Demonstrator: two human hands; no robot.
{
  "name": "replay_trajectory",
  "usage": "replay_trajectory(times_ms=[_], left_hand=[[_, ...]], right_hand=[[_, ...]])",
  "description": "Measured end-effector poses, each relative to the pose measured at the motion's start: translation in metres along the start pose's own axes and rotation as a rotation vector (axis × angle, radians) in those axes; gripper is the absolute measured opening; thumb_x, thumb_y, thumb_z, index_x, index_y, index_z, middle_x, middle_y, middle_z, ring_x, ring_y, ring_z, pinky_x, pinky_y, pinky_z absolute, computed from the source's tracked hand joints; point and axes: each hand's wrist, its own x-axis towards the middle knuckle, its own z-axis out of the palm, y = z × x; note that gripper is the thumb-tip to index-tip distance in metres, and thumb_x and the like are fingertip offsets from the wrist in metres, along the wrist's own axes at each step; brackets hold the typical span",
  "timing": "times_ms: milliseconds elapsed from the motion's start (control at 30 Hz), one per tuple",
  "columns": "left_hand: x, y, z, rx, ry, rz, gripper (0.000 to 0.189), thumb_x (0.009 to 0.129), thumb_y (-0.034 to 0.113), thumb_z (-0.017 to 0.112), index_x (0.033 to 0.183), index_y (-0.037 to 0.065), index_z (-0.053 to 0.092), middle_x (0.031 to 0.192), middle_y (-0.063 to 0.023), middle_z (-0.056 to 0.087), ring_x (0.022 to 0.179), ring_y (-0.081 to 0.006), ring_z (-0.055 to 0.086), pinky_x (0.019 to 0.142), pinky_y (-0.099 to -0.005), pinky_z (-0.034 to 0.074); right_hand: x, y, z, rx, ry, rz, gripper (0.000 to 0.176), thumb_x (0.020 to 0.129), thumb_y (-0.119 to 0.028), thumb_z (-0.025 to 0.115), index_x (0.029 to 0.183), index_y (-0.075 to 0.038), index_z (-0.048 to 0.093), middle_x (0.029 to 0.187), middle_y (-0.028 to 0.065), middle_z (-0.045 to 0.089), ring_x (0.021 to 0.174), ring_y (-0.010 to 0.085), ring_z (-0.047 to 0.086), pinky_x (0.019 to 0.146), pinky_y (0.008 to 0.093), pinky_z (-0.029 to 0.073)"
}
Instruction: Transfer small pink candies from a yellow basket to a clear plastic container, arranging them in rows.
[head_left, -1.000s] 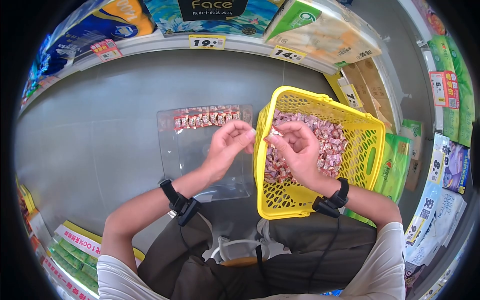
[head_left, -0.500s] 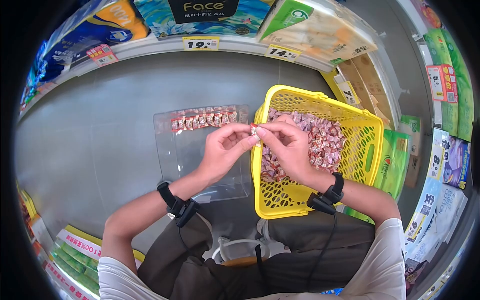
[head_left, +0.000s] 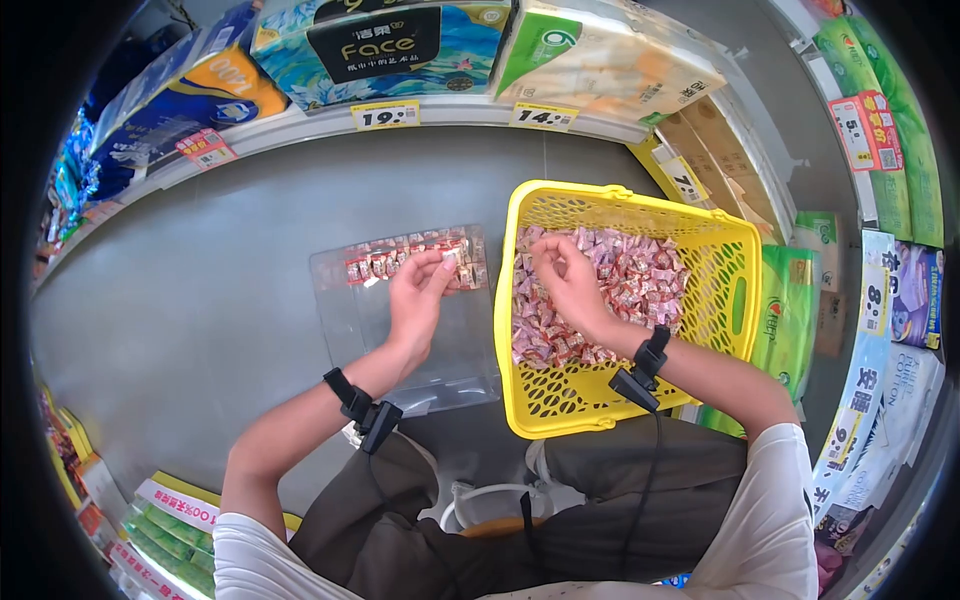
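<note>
My left hand (head_left: 418, 298) is over the far side of a clear plastic box (head_left: 450, 350) on the floor. Its thumb and fingers pinch a small wrapped candy (head_left: 450, 259), partly covered by the fingertips. Red-and-white wrapped candies (head_left: 375, 266) stand in a row along the box's far wall. My right hand (head_left: 575, 288) hovers over the yellow basket (head_left: 735, 250), fingers curled towards the thumb; what they hold, if anything, is hidden. Pink and red wrapped candies (head_left: 650, 275) lie in a loose heap inside the basket.
Shelves of tissue packs (head_left: 375, 55) with price tags (head_left: 387, 115) run along the far side. Green packs (head_left: 785, 320) stand right of the basket, and more shelves (head_left: 865, 310) rise beyond. My knees (head_left: 620, 470) are close to the basket's near edge.
My hands were together at the basket's left rim, holding a candy. They have parted: my left hand moved left over the box with a candy, my right hand back over the heap.
</note>
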Motion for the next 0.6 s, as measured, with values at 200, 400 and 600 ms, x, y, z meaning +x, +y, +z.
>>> replay_trajectory(times_ms=[200,400,600], left_hand=[[0.016,-0.062,-0.026,0.068,0.176,-0.203,0.021,0.095,0.020,0.070,0.107,0.004,0.061,0.089,-0.0018,0.065,0.080,-0.0105,0.060,0.074,-0.0261,0.051],[0.025,-0.089,-0.028,0.148,0.257,-0.239,0.020,0.095,0.018,0.071,0.106,0.004,0.062,0.088,-0.0012,0.065,0.077,-0.0093,0.059,0.069,-0.0242,0.050],[0.029,-0.096,-0.025,0.172,0.317,-0.251,0.020,0.095,0.016,0.070,0.108,0.002,0.064,0.087,-0.0014,0.065,0.074,-0.0083,0.058,0.065,-0.0232,0.050]], right_hand=[[-0.009,0.054,-0.014,-0.512,-0.078,-0.011,0.024,0.084,-0.010,0.066,0.106,0.000,0.063,0.099,0.0143,0.063,0.090,0.0265,0.064,0.083,0.0385,0.052],[-0.012,0.060,-0.024,-0.622,-0.104,-0.061,0.030,0.084,-0.012,0.069,0.112,-0.003,0.063,0.111,0.0178,0.060,0.104,0.0367,0.062,0.092,0.0434,0.050],[-0.015,0.057,-0.020,-0.782,-0.242,0.036,0.034,0.085,-0.016,0.072,0.117,-0.007,0.062,0.120,0.0177,0.053,0.109,0.0392,0.059,0.094,0.0456,0.049]])
